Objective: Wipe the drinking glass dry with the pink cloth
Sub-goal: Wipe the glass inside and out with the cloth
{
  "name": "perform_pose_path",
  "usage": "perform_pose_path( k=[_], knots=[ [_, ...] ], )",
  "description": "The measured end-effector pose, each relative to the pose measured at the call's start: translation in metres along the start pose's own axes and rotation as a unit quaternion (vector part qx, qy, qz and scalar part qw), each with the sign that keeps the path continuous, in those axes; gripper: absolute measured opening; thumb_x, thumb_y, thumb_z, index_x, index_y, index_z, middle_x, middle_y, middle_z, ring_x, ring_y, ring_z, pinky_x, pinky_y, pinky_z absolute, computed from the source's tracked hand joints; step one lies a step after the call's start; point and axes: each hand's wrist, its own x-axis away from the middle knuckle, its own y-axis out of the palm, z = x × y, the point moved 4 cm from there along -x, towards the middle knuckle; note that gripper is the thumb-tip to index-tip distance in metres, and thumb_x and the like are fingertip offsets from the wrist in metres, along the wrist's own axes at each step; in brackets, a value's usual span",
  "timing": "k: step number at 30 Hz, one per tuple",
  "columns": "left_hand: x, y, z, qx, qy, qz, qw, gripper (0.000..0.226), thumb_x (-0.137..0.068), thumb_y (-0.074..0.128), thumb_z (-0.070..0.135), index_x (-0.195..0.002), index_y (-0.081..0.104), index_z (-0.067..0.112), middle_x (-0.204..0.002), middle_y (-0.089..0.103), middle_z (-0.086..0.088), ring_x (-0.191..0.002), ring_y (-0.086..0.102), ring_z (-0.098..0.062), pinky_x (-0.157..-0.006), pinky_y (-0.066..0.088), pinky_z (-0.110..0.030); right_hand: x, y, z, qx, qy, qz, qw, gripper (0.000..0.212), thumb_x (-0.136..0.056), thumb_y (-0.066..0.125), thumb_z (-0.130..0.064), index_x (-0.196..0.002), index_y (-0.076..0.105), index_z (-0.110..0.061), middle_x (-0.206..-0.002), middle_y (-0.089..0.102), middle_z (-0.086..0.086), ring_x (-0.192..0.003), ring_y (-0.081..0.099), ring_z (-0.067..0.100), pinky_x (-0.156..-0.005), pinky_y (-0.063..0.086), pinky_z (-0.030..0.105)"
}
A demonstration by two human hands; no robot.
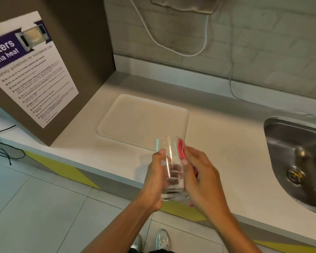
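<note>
A clear drinking glass [169, 152] is held upright above the counter's front edge, its rim pointing away from me. My left hand [154, 181] wraps around its left side, thumb on the wall near the rim. My right hand [202, 178] presses a pink cloth [180, 148] against the glass's right side. Most of the cloth is hidden under my palm; a bit of pink shows at the top and below my wrist.
A pale tray [144, 117] lies on the white counter [226, 148] just beyond the glass. A steel sink [299, 156] is at the right. A microwave safety poster [31, 70] hangs on the brown panel at left. Cables hang on the tiled wall.
</note>
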Motion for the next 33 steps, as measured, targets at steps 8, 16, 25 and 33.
perform_pose_path(
  k=[8, 16, 25, 33],
  knots=[
    [-0.01, -0.006, -0.004, 0.042, -0.008, -0.057, 0.998, 0.071, -0.094, 0.039, 0.071, -0.109, 0.085, 0.019, -0.109, 0.072, -0.026, -0.102, 0.066, -0.039, -0.086, 0.056, -0.046, 0.026, 0.011, -0.01, 0.072, -0.099, -0.03, 0.992, 0.061, -0.099, 0.06, -0.006, -0.153, 0.045, -0.03, -0.152, 0.045, -0.004, -0.142, 0.041, 0.008, -0.115, 0.036, 0.021],
    [-0.012, -0.001, -0.003, 0.071, -0.009, -0.093, 0.993, 0.068, -0.087, 0.048, 0.074, -0.1, 0.087, 0.02, -0.089, 0.082, -0.014, -0.08, 0.08, -0.027, -0.069, 0.064, -0.037, 0.001, 0.007, -0.013, 0.043, -0.071, 0.0, 0.997, 0.058, -0.102, 0.055, -0.008, -0.154, 0.044, -0.032, -0.15, 0.045, -0.01, -0.139, 0.043, 0.003, -0.113, 0.037, 0.016],
    [-0.005, 0.001, -0.009, 0.076, -0.03, -0.099, 0.992, 0.064, -0.088, 0.055, 0.07, -0.099, 0.083, 0.014, -0.088, 0.08, -0.017, -0.075, 0.078, -0.03, -0.066, 0.064, -0.039, -0.02, -0.003, -0.009, 0.001, -0.037, 0.031, 0.999, 0.05, -0.105, 0.051, -0.01, -0.15, 0.049, -0.032, -0.142, 0.052, -0.015, -0.13, 0.048, -0.008, -0.107, 0.042, 0.012],
    [-0.006, -0.005, -0.012, 0.088, -0.034, -0.094, 0.991, 0.065, -0.081, 0.058, 0.075, -0.095, 0.085, 0.017, -0.091, 0.079, -0.018, -0.079, 0.077, -0.033, -0.072, 0.064, -0.046, -0.016, -0.003, 0.006, -0.034, 0.011, 0.015, 0.999, 0.047, -0.106, 0.05, -0.014, -0.147, 0.051, -0.036, -0.136, 0.054, -0.02, -0.121, 0.056, -0.005, -0.102, 0.053, 0.027]
  ],
)
